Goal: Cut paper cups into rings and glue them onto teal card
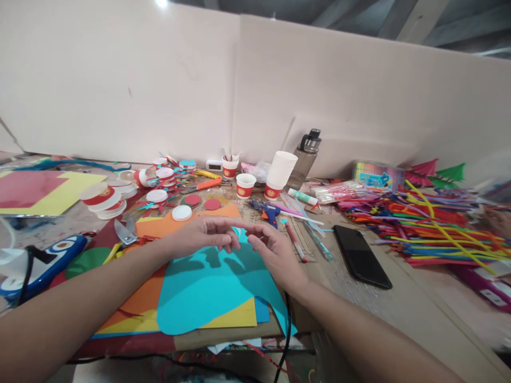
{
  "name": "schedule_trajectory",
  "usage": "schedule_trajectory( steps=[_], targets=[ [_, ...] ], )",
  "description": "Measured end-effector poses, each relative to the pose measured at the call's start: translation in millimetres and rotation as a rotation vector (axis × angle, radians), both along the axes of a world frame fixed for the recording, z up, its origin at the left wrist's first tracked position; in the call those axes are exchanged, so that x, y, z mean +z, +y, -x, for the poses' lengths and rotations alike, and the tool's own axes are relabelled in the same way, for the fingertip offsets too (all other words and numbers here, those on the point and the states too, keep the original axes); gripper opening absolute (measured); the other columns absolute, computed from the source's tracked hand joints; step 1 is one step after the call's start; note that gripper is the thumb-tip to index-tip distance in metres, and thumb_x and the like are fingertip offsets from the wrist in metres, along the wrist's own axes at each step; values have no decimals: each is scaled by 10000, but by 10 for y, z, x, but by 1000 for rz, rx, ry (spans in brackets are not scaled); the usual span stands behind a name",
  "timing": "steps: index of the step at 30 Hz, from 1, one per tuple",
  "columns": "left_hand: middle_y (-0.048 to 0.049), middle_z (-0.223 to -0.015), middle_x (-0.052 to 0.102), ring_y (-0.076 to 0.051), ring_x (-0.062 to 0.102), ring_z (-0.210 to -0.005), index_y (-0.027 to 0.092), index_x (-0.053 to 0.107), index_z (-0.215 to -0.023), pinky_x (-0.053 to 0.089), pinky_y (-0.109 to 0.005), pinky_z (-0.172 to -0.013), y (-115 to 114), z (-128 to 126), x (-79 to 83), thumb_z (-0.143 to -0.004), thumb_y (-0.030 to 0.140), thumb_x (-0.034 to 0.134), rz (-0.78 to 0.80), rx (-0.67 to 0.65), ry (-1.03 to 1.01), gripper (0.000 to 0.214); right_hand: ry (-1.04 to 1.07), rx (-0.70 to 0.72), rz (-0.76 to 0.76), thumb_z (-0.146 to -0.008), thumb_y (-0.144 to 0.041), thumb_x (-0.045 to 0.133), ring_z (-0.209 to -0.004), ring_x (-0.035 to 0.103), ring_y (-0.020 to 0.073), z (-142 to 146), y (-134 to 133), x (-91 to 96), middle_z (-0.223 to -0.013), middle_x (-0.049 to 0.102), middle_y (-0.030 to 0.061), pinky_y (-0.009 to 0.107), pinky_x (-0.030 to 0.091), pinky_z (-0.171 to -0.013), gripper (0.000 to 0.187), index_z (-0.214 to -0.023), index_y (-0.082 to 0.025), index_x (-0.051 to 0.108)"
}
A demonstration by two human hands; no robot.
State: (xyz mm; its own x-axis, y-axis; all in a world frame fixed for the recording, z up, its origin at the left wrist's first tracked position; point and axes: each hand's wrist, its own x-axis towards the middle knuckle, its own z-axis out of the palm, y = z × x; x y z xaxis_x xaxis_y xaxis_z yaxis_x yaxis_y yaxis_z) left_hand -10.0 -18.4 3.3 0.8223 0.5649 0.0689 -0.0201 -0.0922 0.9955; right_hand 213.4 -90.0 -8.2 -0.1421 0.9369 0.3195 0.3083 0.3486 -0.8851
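Note:
My left hand (202, 234) hovers over a stack of coloured paper, fingers loosely stretched toward the right and apart, holding nothing. My right hand (273, 250) is just beside it, palm turned up a little, fingers spread and empty, its fingertips almost meeting those of the left hand. Under both lies a teal paper sheet (211, 292) with a rounded cut edge, on top of orange paper (159, 226) and yellow paper (235, 316). Both hands cast shadows on the teal sheet. Scissors (124, 232) lie left of my left hand.
A black phone (361, 256) lies to the right. Beyond it is a heap of coloured pipe cleaners (431, 226). Paper cups (245, 185), a cup stack (278, 173), a water bottle (305, 157), a blue glue gun (269, 211), pens and white lids (182, 213) crowd the back. A cardboard wall stands behind.

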Motion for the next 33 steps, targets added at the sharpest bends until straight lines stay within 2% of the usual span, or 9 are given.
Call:
schedule_trajectory(
  steps=[4, 8, 12, 18, 21, 24, 28, 30, 33],
  targets=[
    [-104, -1036, 732, -175, 672, -837, 261, 533, -1440, 528, -317, -808, -32, 9, 80, -888, 389, 662, 1, -119, 92, 581, 133, 27, 155, -878, -361, 625, -844, 606, 144, 16, 27, -9, -969, 705, 37, 272, 469, -711, 278, -1085, -196, 709],
    [-93, -1005, 731, -189, 680, -844, 288, 535, -1438, 531, -316, -790, -71, -26, 141, -852, 406, 697, 10, -147, 144, 619, 271, 21, 261, -796, -390, 704, -681, 557, 112, 31, 48, -7, -767, 665, -12, 250, 451, -643, 238, -923, -189, 709],
    [-94, -1019, 723, -188, 679, -845, 306, 517, -1449, 527, -296, -755, -97, -51, 137, -825, 385, 727, 28, -167, 184, 663, 306, 1, 280, -771, -407, 718, -606, 499, 95, 30, 46, 9, -666, 594, -37, 242, 425, -610, 232, -799, -184, 662],
    [-127, -1163, 698, -230, 689, -956, 303, 494, -1465, 524, -341, -821, -70, -2, 97, -847, 400, 707, 78, -238, 129, 662, 324, 77, 275, -753, -448, 746, -624, 491, 103, 16, 32, 23, -672, 581, -32, 246, 406, -617, 280, -770, -189, 641],
    [-140, -1169, 706, -252, 693, -971, 282, 513, -1452, 525, -383, -861, -53, 22, 83, -840, 416, 713, 106, -237, 113, 657, 342, 114, 258, -751, -457, 759, -633, 487, 105, 16, 20, 29, -675, 563, -36, 245, 406, -624, 291, -756, -194, 635],
    [-141, -1102, 731, -242, 704, -913, 254, 537, -1432, 537, -387, -838, -32, 17, 54, -828, 406, 731, 110, -140, 12, 652, 382, 161, 240, -771, -469, 751, -641, 492, 108, 10, 4, 27, -688, 560, -30, 249, 419, -635, 300, -774, -192, 634],
    [-97, -960, 745, -194, 702, -830, 227, 616, -1338, 543, -288, -718, 0, -24, 17, -730, 282, 824, 101, 126, -160, 645, 394, 196, 212, -825, -479, 698, -630, 489, 110, 12, -25, 33, -681, 542, -28, 248, 418, -615, 300, -787, -196, 608],
    [-61, -865, 736, -168, 697, -784, 210, 641, -1285, 537, -258, -688, 2, -45, 20, -699, 216, 836, 96, 208, -166, 617, 335, 148, 188, -843, -465, 678, -625, 489, 109, 26, -39, 43, -678, 538, -30, 244, 417, -598, 281, -787, -198, 609],
    [-31, -791, 725, -151, 695, -747, 182, 654, -1216, 543, -262, -703, -20, -68, 47, -701, 186, 822, 74, 249, -120, 542, 205, 25, 137, -840, -401, 681, -645, 514, 114, 53, -50, 51, -707, 579, -18, 245, 423, -597, 211, -804, -195, 654]
  ],
)
